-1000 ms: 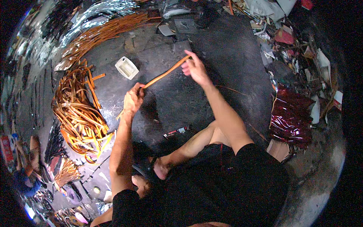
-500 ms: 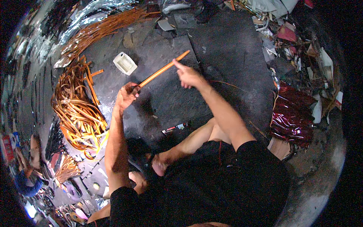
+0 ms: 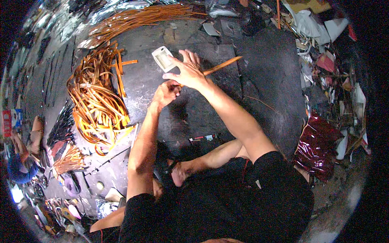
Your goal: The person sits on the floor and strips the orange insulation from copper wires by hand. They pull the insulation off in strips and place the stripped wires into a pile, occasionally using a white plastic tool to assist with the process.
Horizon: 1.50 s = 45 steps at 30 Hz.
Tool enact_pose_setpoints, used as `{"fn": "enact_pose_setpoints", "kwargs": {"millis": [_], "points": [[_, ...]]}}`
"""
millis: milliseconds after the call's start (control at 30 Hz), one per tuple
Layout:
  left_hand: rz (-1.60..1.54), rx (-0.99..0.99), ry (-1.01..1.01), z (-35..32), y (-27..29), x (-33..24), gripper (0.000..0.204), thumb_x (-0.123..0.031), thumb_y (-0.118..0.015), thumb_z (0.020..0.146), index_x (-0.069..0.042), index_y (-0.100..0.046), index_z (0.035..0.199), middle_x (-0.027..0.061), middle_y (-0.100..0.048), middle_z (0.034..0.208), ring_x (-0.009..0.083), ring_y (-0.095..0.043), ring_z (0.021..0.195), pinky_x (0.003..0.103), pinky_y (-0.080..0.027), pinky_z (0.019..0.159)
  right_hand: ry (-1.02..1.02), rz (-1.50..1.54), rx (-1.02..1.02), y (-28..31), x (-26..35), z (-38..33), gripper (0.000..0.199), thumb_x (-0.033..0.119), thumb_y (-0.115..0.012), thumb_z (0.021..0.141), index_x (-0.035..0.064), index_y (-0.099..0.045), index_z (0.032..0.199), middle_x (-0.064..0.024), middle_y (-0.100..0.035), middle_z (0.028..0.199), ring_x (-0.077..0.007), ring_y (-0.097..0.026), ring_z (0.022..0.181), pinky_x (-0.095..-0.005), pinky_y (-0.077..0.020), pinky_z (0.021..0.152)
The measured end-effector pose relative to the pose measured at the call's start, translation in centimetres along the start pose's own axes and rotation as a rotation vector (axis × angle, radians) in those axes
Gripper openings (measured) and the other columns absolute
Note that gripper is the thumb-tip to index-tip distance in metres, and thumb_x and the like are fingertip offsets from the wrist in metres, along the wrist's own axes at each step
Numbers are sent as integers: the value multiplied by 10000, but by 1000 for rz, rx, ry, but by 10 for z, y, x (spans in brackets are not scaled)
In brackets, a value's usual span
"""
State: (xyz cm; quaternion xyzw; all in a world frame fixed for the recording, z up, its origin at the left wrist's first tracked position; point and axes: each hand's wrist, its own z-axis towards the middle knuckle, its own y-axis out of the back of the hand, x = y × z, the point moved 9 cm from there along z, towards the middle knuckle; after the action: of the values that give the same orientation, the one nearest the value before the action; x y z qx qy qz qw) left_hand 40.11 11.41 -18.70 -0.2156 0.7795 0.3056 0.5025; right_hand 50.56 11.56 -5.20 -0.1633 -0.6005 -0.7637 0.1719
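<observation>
My left hand (image 3: 166,94) is closed around one end of a flat orange-brown strip (image 3: 225,65), perhaps leather. The strip slants up to the right, passing beneath my right hand (image 3: 187,72), and its tapered far end sticks out beyond it. Fingers spread, my right hand hovers over the strip just above my left. Its fingertips overlap the right side of a small white rectangular dish (image 3: 159,60) in the picture; I cannot tell whether they touch it. The dish stands on the dark work surface (image 3: 214,103).
Left of my hands lies a tangled heap of orange-brown strips (image 3: 97,101). A long bundle of thin strips (image 3: 146,18) stretches across the back. Glossy dark red sheets (image 3: 318,146) and scraps (image 3: 326,62) lie at right. A small tube (image 3: 204,138) rests near my leg (image 3: 210,158).
My right hand has left the strip's far part, moved left toward the dish and spread its fingers. My left hand still holds the strip. The whole view has shifted.
</observation>
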Motion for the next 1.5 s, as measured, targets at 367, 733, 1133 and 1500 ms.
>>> {"fn": "enact_pose_setpoints", "kwargs": {"millis": [367, 733, 1133, 1500], "points": [[-62, 19, -42, -17, 6, -22, 182, -56, -532, 902, -32, -631, 1053, 49, -677, 789, 118, -596, 645, 280, -493, 613, 67, -178, 256, -34, 1, 26, 716, 726, -516, 793, 119, -692, 1129, -202, -270, 1517, -445, -84, 1430, -640, 11, 1112], [-98, 25, -32, -1, -4, -10, 177, -95, -588, 879, -25, -644, 1032, 55, -679, 784, 101, -599, 655, 271, -482, 600, -698, 837, 47, 33, -126, -130, 487, 183, -431, 1009, 218, -300, 1477, -101, -647, 837, -136, -612, 624, -286, -533, 538], [-99, 174, 4, -33, 46, 22, 168, -161, -586, 890, -35, -627, 994, 54, -679, 762, 132, -642, 664, 267, -513, 613, -513, 356, 367, -47, -56, -128, 553, 223, -412, 995, 242, -212, 1511, -184, -643, 663, -253, -611, 473, -400, -535, 484], [-29, -125, -354, -60, 109, 18, 228, 7, -564, 865, -29, -623, 1082, 44, -662, 845, 116, -607, 765, 268, -500, 676, -95, 221, 423, -143, 108, -110, 487, 177, -462, 928, 133, -401, 1410, -283, -646, 827, -475, -633, 753, -561, -507, 711]]}}
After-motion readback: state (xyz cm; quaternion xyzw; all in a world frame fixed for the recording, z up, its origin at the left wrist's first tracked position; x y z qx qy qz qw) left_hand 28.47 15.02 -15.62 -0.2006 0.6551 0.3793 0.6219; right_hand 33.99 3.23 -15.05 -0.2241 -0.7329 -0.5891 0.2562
